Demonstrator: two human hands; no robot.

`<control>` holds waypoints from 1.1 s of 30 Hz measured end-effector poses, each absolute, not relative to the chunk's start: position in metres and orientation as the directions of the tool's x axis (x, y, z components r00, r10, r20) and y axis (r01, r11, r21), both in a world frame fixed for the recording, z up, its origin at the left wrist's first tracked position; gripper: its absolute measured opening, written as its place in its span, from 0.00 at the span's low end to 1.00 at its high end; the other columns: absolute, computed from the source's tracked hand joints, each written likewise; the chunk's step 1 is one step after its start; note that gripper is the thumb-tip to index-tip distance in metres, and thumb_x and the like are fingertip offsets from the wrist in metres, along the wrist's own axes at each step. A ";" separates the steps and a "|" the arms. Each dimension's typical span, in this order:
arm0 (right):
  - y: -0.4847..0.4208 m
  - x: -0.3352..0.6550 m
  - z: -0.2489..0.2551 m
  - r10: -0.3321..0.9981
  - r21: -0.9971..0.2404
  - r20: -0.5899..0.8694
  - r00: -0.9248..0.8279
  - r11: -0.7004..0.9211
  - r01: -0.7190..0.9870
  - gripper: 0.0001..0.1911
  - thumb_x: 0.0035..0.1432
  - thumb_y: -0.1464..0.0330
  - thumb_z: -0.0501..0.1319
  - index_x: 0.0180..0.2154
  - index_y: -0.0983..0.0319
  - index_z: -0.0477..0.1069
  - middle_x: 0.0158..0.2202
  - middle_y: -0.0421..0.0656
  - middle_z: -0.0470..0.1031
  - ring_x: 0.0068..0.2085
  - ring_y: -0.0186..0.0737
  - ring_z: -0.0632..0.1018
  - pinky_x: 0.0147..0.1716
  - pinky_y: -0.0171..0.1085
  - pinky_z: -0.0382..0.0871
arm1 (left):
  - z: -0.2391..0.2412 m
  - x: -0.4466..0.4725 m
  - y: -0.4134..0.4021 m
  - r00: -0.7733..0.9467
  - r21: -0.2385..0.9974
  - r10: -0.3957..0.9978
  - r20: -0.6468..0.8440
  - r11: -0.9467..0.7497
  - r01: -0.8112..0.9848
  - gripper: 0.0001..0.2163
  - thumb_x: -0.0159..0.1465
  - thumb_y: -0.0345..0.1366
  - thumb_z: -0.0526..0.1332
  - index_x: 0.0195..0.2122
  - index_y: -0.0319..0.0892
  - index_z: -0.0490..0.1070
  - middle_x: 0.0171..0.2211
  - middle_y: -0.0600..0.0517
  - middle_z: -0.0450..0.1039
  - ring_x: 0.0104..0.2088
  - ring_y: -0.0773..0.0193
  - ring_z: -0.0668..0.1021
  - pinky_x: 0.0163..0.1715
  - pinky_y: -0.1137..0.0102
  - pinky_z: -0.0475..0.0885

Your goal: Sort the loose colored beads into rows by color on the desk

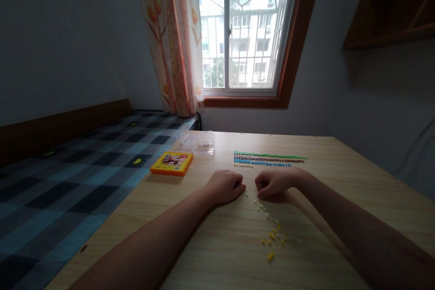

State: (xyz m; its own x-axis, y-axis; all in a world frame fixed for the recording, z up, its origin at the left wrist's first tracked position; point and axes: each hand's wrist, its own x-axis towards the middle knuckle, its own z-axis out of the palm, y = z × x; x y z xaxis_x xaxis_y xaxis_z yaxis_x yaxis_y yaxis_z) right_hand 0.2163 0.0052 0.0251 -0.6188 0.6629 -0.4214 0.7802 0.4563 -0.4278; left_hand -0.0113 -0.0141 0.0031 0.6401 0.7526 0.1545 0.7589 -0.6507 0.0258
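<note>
Scanning left to right: bed [84, 181] is well off to the left of the left grip [224, 186], then the orange box [172, 164] nearer to it, clear case [200, 141] just behind the box. That grip's down at the bench [340, 156], fingers curled under, so can't tell how narrow it is or if it's got a bit. Pale bits [267, 215] start between the grips and trail to the near side, mixing with yellow bits [271, 257]. Green, brown and blue rows [260, 159] sit just beyond the right grip [274, 182], which is curled too, can't tell there either.
</note>
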 end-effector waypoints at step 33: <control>0.007 0.209 0.014 0.778 -0.300 -0.290 -0.557 0.479 0.825 0.22 0.59 0.52 0.55 0.25 0.63 0.71 0.20 0.38 0.66 0.23 0.32 0.63 0.23 0.34 0.50 | 0.007 -0.008 -0.018 0.642 0.040 0.755 0.136 -0.652 0.758 0.14 0.64 0.45 0.54 0.32 0.43 0.75 0.32 0.48 0.78 0.33 0.58 0.77 0.31 0.69 0.66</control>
